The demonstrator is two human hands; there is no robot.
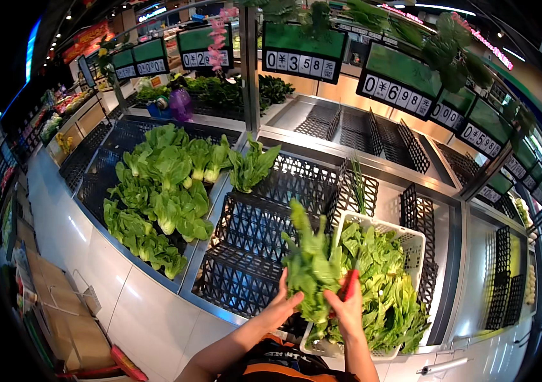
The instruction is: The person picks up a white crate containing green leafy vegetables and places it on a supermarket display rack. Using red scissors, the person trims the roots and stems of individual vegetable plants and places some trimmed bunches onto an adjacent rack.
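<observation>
Currently, both hands work at the left edge of the white lattice basket [418,240]. The left hand [279,307] has its grip partly closed, its thumb and fingers set around the lower left side of a leafy green bunch [313,280], which is held raised and slightly tilted in front of the body. The right hand [348,311] has its grip closed on a red-handled tool [351,285], which points upward beside the bunch; the thumb lies against the leaves. The far part of the tool is too indistinct to identify. Loose greens [385,296] fill most of the basket, which sits in the bench [328,150], a metal-edged display unit divided into bays. Black lattice trays [255,219] line the middle bay, with a single green head [252,167] at its upper left corner. The left bay carries a cluster of pale-stemmed green heads [168,162]. Behind, a metal post [249,70] rises between the bays, and green-topped price signs [302,54] hang in a row. Artificial-looking foliage [450,51] trails above them at the right.
</observation>
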